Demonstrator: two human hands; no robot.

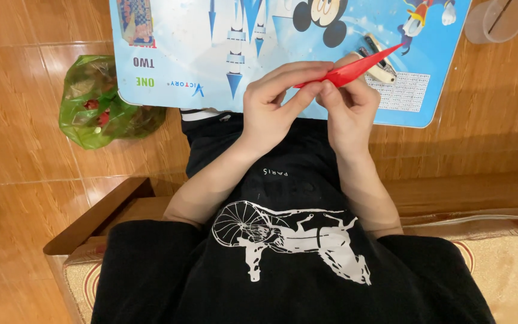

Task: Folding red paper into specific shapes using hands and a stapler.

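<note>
left hand [271,105]: upper centre of frame, fingers curled, thumb and fingertips pinching the near end of the folded red paper [355,68]
right hand [348,108]: just beside the left, touching it, fingertips pressed together on the same end of the paper
folded red paper: long narrow pointed strip, tilted, tip aimed at upper right, held above the near edge of the small table [175,66]
small table: blue cartoon-print top, across the top of frame
stapler [379,60]: white, on the table, partly hidden behind the paper tip
green plastic bag [100,105]: on the wooden floor, upper left, touching the table's left corner
clear plastic cup [499,19]: upper right corner, beside the table
</note>
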